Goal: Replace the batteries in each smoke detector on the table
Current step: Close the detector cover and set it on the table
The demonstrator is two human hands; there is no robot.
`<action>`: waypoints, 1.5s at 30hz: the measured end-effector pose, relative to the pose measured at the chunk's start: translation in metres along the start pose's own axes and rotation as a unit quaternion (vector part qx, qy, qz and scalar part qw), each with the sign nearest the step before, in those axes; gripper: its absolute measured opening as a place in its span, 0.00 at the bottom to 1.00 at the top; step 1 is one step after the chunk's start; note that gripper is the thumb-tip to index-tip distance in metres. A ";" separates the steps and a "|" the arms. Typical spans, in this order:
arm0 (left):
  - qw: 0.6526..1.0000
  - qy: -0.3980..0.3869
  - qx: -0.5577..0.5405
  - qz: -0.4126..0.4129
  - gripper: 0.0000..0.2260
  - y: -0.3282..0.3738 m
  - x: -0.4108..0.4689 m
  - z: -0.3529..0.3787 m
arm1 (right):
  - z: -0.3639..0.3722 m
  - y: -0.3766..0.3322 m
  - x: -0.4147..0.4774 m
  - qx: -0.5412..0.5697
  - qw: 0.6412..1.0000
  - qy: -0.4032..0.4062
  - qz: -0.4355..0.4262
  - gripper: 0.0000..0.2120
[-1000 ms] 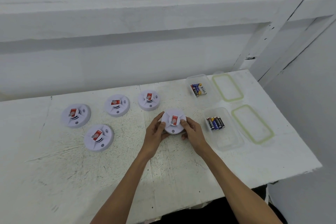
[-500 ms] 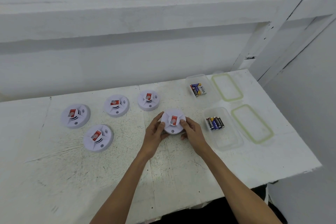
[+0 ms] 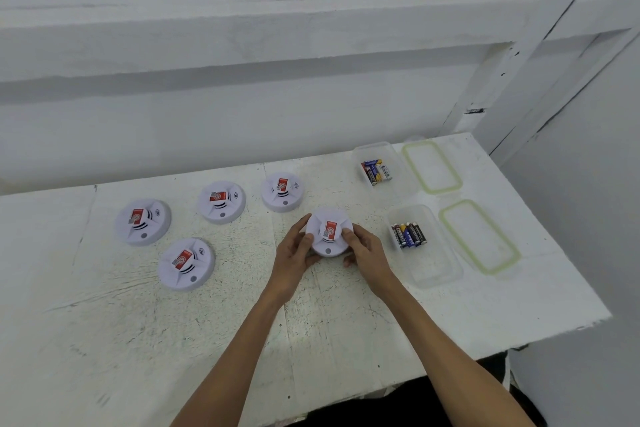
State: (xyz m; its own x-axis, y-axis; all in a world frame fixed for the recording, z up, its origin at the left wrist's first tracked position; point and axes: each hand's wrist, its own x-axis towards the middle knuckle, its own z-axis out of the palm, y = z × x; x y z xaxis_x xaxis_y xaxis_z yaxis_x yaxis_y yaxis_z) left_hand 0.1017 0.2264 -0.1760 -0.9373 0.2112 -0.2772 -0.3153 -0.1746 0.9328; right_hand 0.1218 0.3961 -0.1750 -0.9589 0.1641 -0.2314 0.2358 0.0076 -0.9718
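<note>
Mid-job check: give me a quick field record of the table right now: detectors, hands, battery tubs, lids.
detectors total: five, all face up with red labels
detector in hand: held detector, gripped at its sides by left hand and right hand
detectors untouched: four, to the left on the table
near tub: open, dark batteries inside
far tub: open, mixed-colour batteries inside
lids: near lid and far lid, each lying right of its tub
held detector opened: not visibly
</note>
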 end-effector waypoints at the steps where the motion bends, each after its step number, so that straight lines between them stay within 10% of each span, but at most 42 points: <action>1: 1.000 0.001 0.000 -0.001 0.16 0.000 0.000 0.000 | 0.000 0.000 0.000 -0.001 1.000 0.000 0.000 0.14; 45: 1.000 0.005 0.017 -0.010 0.18 -0.002 0.001 -0.002 | -0.001 0.000 0.000 0.009 1.000 -0.004 0.007 0.14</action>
State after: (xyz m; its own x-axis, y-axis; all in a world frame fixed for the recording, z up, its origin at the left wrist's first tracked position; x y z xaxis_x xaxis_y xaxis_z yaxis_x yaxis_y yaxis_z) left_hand 0.1012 0.2251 -0.1780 -0.9326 0.2045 -0.2974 -0.3282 -0.1372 0.9346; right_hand 0.1218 0.3968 -0.1749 -0.9567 0.1560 -0.2458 0.2468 -0.0129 -0.9690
